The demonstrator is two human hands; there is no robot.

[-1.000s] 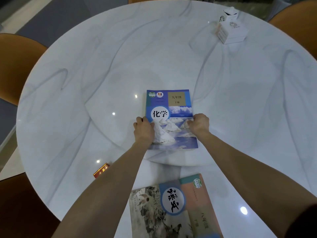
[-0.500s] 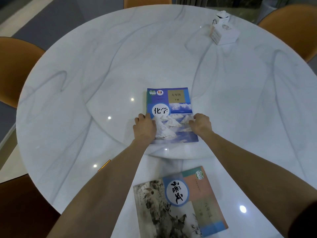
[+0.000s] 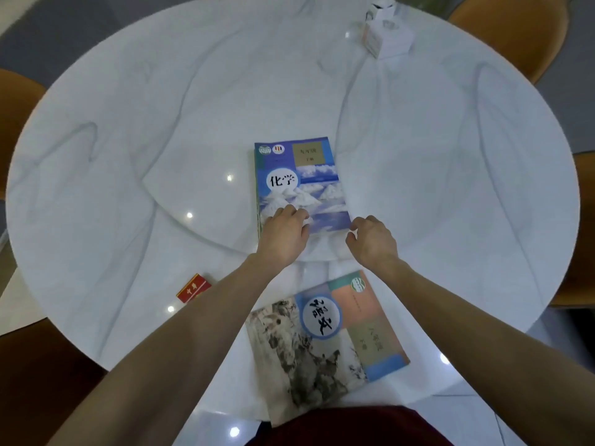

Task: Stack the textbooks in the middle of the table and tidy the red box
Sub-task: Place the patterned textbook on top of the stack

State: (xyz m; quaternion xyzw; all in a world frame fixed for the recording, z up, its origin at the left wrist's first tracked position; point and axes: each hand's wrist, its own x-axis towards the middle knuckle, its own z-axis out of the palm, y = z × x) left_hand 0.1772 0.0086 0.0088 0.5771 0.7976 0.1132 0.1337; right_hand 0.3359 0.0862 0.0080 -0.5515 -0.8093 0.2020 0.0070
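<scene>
A blue chemistry textbook (image 3: 299,178) lies flat on the raised round centre of the white marble table (image 3: 161,156); page edges along its left side hint at another book under it. My left hand (image 3: 283,233) rests on its near left corner, fingers curled on the cover. My right hand (image 3: 370,239) hovers just off the book's near right corner, fingers loosely curled, holding nothing. A second textbook (image 3: 325,342) with an ink painting and a pink panel lies skewed at the near edge. A small red box (image 3: 193,288) sits near the left front rim, beside my left forearm.
A white tissue box (image 3: 388,37) stands at the far right of the table. Orange chairs ring the table, one at the back right (image 3: 512,33) and one at the left (image 3: 16,101). My dark red shirt (image 3: 347,426) fills the bottom edge.
My right hand has come off the chemistry book's right corner and drawn back slightly. My left hand stays on the book. The red box is visible again beside my left forearm.
</scene>
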